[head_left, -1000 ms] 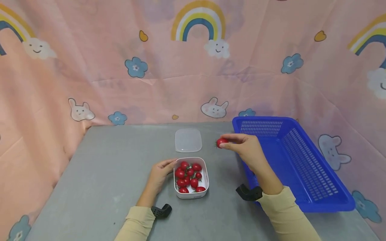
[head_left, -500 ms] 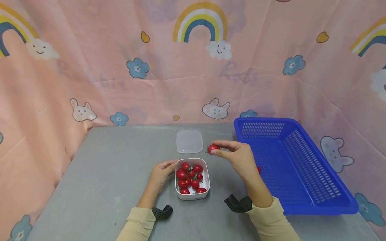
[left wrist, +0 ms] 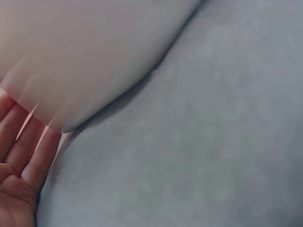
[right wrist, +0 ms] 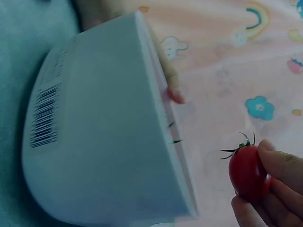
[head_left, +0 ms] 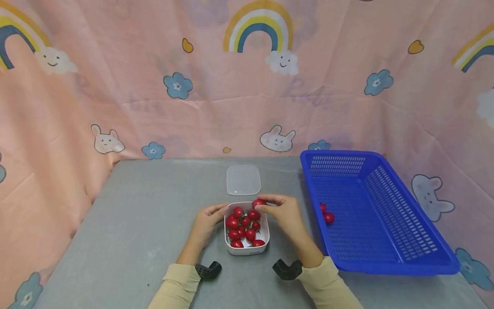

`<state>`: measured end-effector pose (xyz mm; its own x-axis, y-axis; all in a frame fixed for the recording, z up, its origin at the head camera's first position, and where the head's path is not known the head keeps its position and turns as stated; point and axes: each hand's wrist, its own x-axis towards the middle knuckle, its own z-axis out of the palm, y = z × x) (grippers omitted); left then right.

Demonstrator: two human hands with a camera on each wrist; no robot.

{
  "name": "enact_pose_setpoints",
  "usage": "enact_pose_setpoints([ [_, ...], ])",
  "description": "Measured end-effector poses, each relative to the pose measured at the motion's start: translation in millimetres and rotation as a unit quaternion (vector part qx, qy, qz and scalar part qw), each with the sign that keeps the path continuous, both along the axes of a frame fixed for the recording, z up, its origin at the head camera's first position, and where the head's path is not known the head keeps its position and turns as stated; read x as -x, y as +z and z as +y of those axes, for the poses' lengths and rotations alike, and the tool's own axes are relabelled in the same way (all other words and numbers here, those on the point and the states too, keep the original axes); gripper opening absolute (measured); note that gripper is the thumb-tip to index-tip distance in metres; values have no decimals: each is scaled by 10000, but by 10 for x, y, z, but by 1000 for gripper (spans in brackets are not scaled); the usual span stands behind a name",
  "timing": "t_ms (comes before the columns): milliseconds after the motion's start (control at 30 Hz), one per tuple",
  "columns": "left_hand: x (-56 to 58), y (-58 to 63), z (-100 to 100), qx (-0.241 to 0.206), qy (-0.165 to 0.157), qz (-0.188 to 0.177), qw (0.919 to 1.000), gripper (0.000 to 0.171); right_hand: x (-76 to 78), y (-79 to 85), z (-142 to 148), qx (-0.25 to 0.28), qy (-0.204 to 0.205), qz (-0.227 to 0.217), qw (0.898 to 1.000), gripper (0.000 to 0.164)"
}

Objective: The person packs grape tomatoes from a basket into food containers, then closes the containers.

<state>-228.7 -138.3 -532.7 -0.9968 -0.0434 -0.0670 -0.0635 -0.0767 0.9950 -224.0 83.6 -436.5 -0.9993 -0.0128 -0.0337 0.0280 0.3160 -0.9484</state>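
A white plastic container (head_left: 247,252) holds several red cherry tomatoes (head_left: 250,234) with green stems. My left hand (head_left: 204,223) grips its left side near the back corner; in the left wrist view the fingers (left wrist: 41,153) meet the outer wall, and in the right wrist view a fingertip (right wrist: 176,95) reaches over the rim. My right hand (head_left: 283,212) pinches another cherry tomato (right wrist: 248,171) between thumb and fingers, its green calyx pointing away from the palm. In the head view this tomato overlaps the container's back right corner.
Behind the container a clear, flat, square lid (head_left: 243,180) lies on the grey table (head_left: 154,223). A large blue plastic basket (head_left: 386,206) stands at the right, with cherry tomatoes (head_left: 329,218) along its left side. A pink printed cloth (head_left: 231,107) hangs behind.
My right hand has carried the cherry tomato left and toward me, from beside the basket to the container's back right corner. The left hand stays at the container.
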Motion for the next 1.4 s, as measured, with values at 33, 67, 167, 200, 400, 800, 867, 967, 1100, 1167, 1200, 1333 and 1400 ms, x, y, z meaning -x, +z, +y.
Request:
enact_pose_setpoints([
  [33,0,-1,2,-27,8,-4,10000,29,11,-35,-9,-9,7,-2,10000,30],
  [67,-1,-6,3,-10,19,1,10000,29,17,-65,-17,-30,-9,-13,10000,30],
  [167,-8,-8,13,43,47,-25,10000,29,20,-128,-41,-41,-28,-60,10000,30],
  [200,-10,-6,17,55,54,-41,10000,29,17,-138,-50,-45,-39,-76,10000,30],
  [400,-13,-3,38,51,61,-49,10000,30,-2,-145,-100,-77,-13,-34,10000,30],
  [800,-26,34,20,202,31,35,9998,30,-9,-232,-193,-556,44,316,9979,31],
  [867,-22,34,15,149,32,9,9999,30,-19,-229,-206,-715,105,451,9964,31],
  [967,-25,32,10,160,34,19,9999,30,-25,-226,-224,-846,189,609,9944,31],
  [1100,-28,23,7,291,45,78,9995,30,-32,-221,-241,-969,246,723,9924,31],
  [1167,-30,22,5,314,50,104,9994,30,-34,-222,-250,-1035,258,763,9914,32],
  [1200,-30,21,4,306,52,105,9995,30,-34,-226,-252,-1090,266,795,9905,32],
  [1333,-31,27,5,306,46,128,9994,30,-32,-243,-258,-1240,293,910,9877,34],
  [1400,-30,33,5,250,54,94,9996,30,-33,-251,-260,-1321,316,935,9863,34],
])
